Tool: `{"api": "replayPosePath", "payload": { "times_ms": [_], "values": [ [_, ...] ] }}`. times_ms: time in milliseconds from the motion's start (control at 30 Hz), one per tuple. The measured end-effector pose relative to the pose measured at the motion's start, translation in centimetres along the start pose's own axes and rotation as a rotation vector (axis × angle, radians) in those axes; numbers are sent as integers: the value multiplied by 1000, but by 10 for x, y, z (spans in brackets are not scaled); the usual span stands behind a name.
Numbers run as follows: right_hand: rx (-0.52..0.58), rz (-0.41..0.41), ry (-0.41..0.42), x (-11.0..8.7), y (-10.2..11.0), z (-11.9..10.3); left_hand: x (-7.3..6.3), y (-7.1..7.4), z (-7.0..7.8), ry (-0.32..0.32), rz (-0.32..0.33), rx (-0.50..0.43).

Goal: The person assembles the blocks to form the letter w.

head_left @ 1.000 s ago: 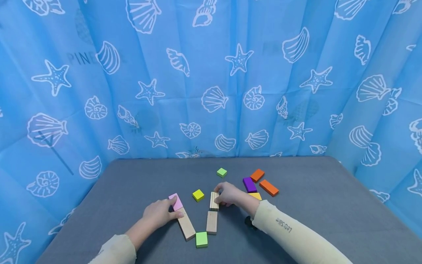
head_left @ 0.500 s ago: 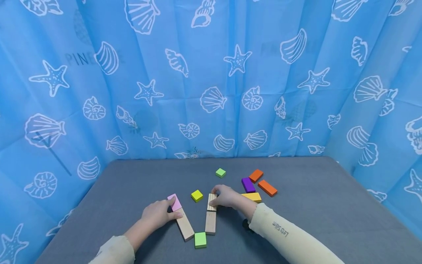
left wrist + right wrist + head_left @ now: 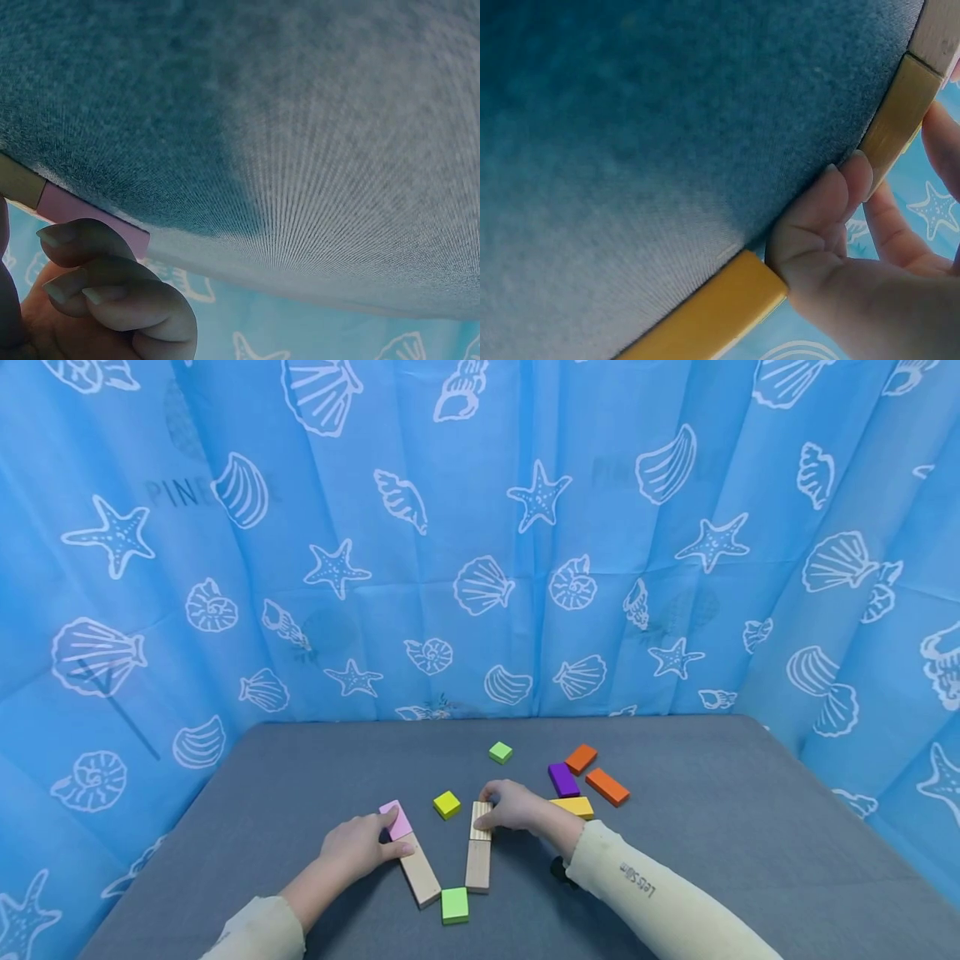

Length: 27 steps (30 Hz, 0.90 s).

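My left hand (image 3: 358, 849) bends its fingers over a pink block (image 3: 392, 814), its thumb touching a long plain wooden block (image 3: 422, 877) that abuts it. In the left wrist view, several curled fingers (image 3: 124, 296) partly cover the pink block (image 3: 82, 214). My right hand (image 3: 517, 806) grips a striped wooden block (image 3: 482, 831) between thumb and fingers. That block lies end to end with a plain wooden block (image 3: 477, 867). A light green square block (image 3: 454, 906) sits at the near ends of the two rows, which form a V.
A yellow block (image 3: 447, 804) lies between the rows, with a small green block (image 3: 500, 752) farther back. Right of my right hand lie a purple block (image 3: 563, 779), an orange-yellow block (image 3: 573, 807) and two orange blocks (image 3: 607, 787). A blue shell-print curtain (image 3: 480, 568) borders the grey table (image 3: 315, 760).
My right hand has drawn the striped block toward me, closing the gap to the plain block. The orange-yellow block shows more from behind the right wrist. My left hand has stayed in place.
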State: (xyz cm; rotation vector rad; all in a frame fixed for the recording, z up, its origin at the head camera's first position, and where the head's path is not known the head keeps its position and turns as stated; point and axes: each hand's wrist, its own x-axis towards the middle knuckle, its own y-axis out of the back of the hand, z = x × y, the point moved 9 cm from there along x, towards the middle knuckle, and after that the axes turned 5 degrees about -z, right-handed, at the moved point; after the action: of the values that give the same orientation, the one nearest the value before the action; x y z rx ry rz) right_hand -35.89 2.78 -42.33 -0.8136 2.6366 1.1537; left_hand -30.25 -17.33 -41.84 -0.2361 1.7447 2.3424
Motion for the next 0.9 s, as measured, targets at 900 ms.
{"api": "replayPosePath", "payload": {
  "times_ms": [900],
  "values": [
    [34,-82,111,25,14,-12,1,1,0,-1,7,14]
  ]
}}
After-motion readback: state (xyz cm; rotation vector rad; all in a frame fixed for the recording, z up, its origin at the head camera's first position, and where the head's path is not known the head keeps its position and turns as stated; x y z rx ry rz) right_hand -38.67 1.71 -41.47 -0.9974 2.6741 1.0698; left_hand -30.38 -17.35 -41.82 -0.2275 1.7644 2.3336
